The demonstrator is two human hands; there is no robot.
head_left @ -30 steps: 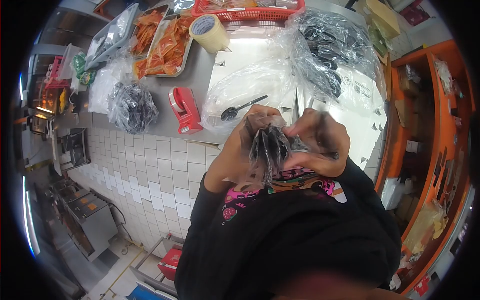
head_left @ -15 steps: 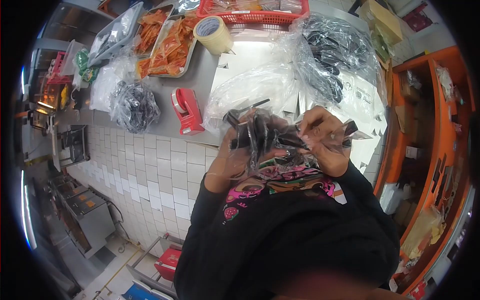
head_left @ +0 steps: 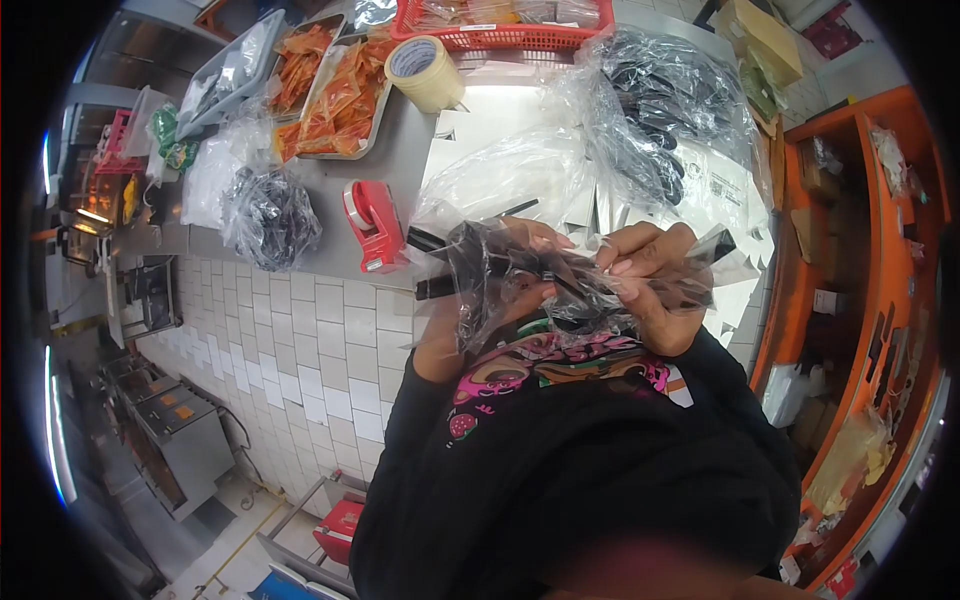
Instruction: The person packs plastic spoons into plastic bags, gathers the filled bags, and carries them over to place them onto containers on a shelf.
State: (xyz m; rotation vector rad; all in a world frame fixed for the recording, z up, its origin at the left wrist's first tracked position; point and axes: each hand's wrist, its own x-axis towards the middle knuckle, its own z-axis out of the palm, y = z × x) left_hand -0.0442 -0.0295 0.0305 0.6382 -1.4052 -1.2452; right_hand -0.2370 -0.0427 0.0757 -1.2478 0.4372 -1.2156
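Observation:
A bunch of clear plastic packets with black, utensil-like pieces inside (head_left: 505,275) is held between both hands in front of my chest. My left hand (head_left: 535,233) is closed around the left part of the bunch and is partly covered by the crinkled film. At the right end, my right hand (head_left: 655,285) pinches the film between thumb and fingers. Black strips stick out on both sides. Just beyond the hands lie white flat cartons (head_left: 490,120) with clear film over them. A large clear bag of similar black pieces (head_left: 665,100) rests on the cartons.
A red tape dispenser (head_left: 375,228) stands near the table edge, beside a bag of dark items (head_left: 268,218). Farther back are tape rolls (head_left: 428,75), a tray of orange packets (head_left: 347,95) and a red basket (head_left: 510,38). Orange shelving (head_left: 865,300) stands at the right.
The bunch has been turned and spread, so black strips now show at its left and upper right. My right fingers have closed in toward the middle of the film.

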